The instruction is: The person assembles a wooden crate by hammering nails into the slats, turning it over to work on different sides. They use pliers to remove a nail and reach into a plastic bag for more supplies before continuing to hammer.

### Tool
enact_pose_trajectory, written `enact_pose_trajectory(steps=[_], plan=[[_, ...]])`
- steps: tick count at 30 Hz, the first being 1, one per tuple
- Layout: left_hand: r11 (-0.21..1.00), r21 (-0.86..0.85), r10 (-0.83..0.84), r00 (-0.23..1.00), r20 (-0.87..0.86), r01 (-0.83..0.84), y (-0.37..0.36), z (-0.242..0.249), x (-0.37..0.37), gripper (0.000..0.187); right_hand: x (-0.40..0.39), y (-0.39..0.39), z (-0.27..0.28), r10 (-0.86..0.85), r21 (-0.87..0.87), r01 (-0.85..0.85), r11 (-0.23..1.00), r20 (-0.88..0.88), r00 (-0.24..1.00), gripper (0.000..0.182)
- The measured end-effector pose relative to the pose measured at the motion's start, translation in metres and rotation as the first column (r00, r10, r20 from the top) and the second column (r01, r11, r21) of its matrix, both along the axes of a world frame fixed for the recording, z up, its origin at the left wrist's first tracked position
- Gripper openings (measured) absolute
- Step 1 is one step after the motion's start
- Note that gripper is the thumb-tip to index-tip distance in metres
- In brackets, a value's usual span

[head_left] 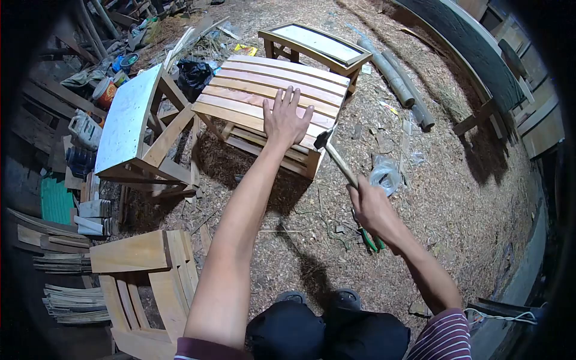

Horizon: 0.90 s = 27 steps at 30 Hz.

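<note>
A slatted wooden table (240, 90) stands in front of me, its pale slats running across the top with gaps between them. My left hand (284, 120) lies flat on its near slats, fingers spread. My right hand (370, 207) is wrapped round the handle of a hammer (341, 161). The dark hammer head is at the table's near right corner, overlapping the slat ends in this view. Below my right hand, green-handled pliers (369, 240) lie on the ground, partly hidden by the hand.
Left of the slatted table stands a white-topped table (127, 117); another white-topped table (315, 43) is behind. Wooden frames (129, 258) and stacked slats (75, 303) fill the lower left. Two grey pipes (393, 78) lie at right on shavings. A clear plastic bag (385, 174) is nearby.
</note>
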<state>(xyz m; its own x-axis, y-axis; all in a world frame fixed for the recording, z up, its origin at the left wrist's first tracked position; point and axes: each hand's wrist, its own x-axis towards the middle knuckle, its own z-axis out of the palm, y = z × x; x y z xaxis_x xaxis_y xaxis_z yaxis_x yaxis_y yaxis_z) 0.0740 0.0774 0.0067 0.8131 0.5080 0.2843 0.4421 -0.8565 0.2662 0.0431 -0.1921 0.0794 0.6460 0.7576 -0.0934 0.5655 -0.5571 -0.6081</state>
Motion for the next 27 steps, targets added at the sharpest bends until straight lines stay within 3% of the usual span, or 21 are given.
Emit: enact_pose_trajectory(steps=[2, 4, 5, 7, 8, 11, 12, 15, 17, 18, 19, 21, 22, 24, 25, 27], plan=[[1.000, 0.010, 0.003, 1.000, 0.001, -0.003, 0.002, 0.000, 0.001, 0.067, -0.004, 0.009, 0.037, -0.032, -0.029, 0.029, 0.999, -0.075, 0.997, 0.015], [1.000, 0.009, 0.004, 1.000, 0.000, -0.004, 0.001, -0.002, 0.002, 0.068, -0.007, 0.011, 0.059, -0.153, 0.203, 0.154, 0.967, -0.021, 0.988, 0.015], [1.000, 0.003, 0.005, 1.000, -0.004, -0.005, 0.001, -0.002, 0.002, 0.068, -0.006, 0.011, 0.050, -0.152, 0.196, 0.153, 0.968, -0.024, 0.988, 0.015], [1.000, -0.009, 0.006, 1.000, -0.025, -0.006, 0.000, 0.001, 0.000, 0.068, -0.004, 0.006, 0.016, -0.049, 0.389, -0.036, 0.921, 0.206, 0.977, 0.016], [1.000, -0.003, 0.000, 1.000, -0.007, 0.000, 0.001, -0.002, 0.000, 0.068, 0.003, -0.004, -0.006, 0.018, 0.013, -0.017, 1.000, -0.030, 0.999, 0.017], [1.000, -0.014, 0.004, 1.000, -0.023, -0.004, 0.000, 0.003, 0.000, 0.068, 0.003, -0.001, 0.005, -0.073, -0.012, 0.072, 0.997, -0.017, 0.997, 0.016], [1.000, -0.006, 0.002, 1.000, -0.013, -0.002, 0.001, 0.001, 0.001, 0.068, 0.000, 0.001, 0.018, -0.072, -0.012, 0.072, 0.997, -0.021, 0.997, 0.016], [1.000, -0.006, 0.002, 1.000, 0.011, -0.001, 0.001, -0.001, 0.001, 0.068, -0.009, 0.009, 0.053, -0.244, 0.340, 0.222, 0.914, 0.022, 0.970, 0.012], [1.000, -0.008, -0.001, 1.000, 0.011, 0.002, -0.001, -0.001, 0.000, 0.068, -0.004, 0.008, 0.008, -0.094, 0.444, -0.030, 0.895, 0.256, 0.962, 0.013], [1.000, -0.010, -0.005, 1.000, 0.003, 0.005, 0.000, -0.001, 0.000, 0.068, -0.005, 0.007, 0.002, -0.005, 0.061, 0.004, 0.998, 0.003, 1.000, 0.016], [1.000, -0.005, -0.007, 1.000, -0.003, 0.007, 0.001, -0.001, 0.001, 0.067, -0.007, 0.006, 0.000, 0.016, 0.070, -0.020, 0.997, 0.063, 0.998, 0.019], [1.000, -0.001, 0.007, 0.999, -0.040, -0.007, -0.001, 0.005, -0.001, 0.067, -0.008, 0.010, 0.022, -0.149, -0.067, 0.141, 0.988, -0.127, 0.981, 0.016], [1.000, 0.003, 0.003, 0.999, -0.041, -0.003, 0.000, 0.005, -0.002, 0.067, -0.009, 0.011, 0.034, -0.153, -0.067, 0.145, 0.987, -0.133, 0.979, 0.016], [1.000, -0.004, 0.000, 0.999, -0.042, -0.001, 0.000, 0.003, 0.001, 0.067, -0.007, 0.011, 0.047, -0.202, 0.255, 0.200, 0.946, -0.018, 0.979, 0.013], [1.000, -0.005, 0.001, 1.000, -0.026, -0.001, 0.001, 0.001, 0.001, 0.067, -0.010, 0.011, 0.044, -0.223, 0.333, 0.201, 0.922, 0.031, 0.974, 0.013], [1.000, -0.004, -0.004, 1.000, -0.003, 0.004, 0.001, 0.000, 0.000, 0.066, -0.002, 0.001, -0.009, -0.058, 0.247, 0.033, 0.968, 0.093, 0.994, 0.014]])
